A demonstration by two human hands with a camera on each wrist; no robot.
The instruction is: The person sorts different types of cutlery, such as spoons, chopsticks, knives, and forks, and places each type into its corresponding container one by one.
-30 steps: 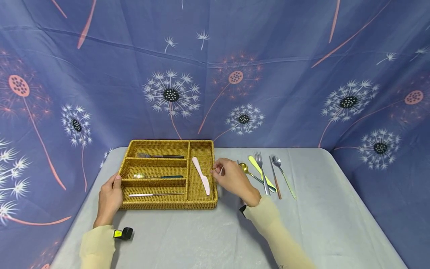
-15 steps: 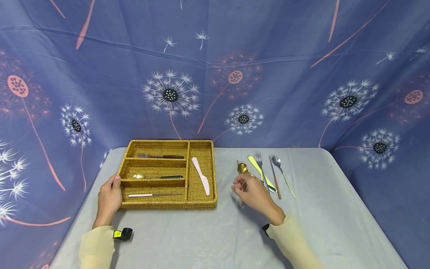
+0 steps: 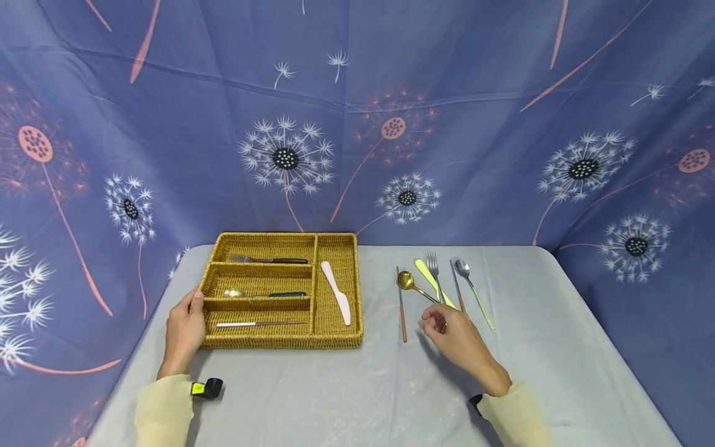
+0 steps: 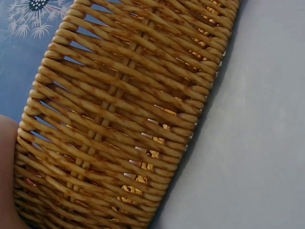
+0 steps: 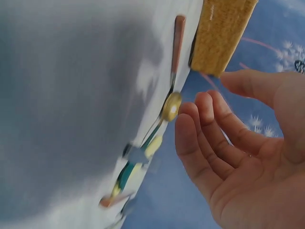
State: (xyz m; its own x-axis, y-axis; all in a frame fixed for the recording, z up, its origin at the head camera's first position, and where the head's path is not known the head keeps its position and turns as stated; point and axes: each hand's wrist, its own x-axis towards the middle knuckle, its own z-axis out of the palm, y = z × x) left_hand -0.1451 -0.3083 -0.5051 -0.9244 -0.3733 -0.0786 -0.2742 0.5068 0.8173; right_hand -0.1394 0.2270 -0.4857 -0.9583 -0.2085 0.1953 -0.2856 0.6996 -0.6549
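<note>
My left hand [image 3: 185,329] holds the left end of a woven cutlery tray [image 3: 279,341], thumb over the rim. In the left wrist view the tray's wicker wall [image 4: 114,109] fills the middle. In the tray lie a black-handled fork [image 3: 287,261], a dark-handled spoon [image 3: 287,294], a white-handled chopstick [image 3: 236,324] and a pink knife [image 3: 337,295]. My right hand [image 3: 460,341] hovers with loosely bent fingers and nothing between them, over the lower ends of a fork [image 3: 432,266] and a yellow-handled knife [image 3: 426,273]. A gold spoon [image 3: 406,280] lies to its upper left.
Left of the gold spoon lies a wooden-ended chopstick [image 3: 403,323]. Another chopstick [image 3: 455,282] and a green-handled spoon [image 3: 462,269] lie to the right. The grey tablecloth [image 3: 313,397] runs back to a blue dandelion-print curtain [image 3: 475,124].
My right hand has moved from the tray's right edge rightward to the loose cutlery, uncovering the left chopstick and gold spoon. My left hand has stayed on the tray.
</note>
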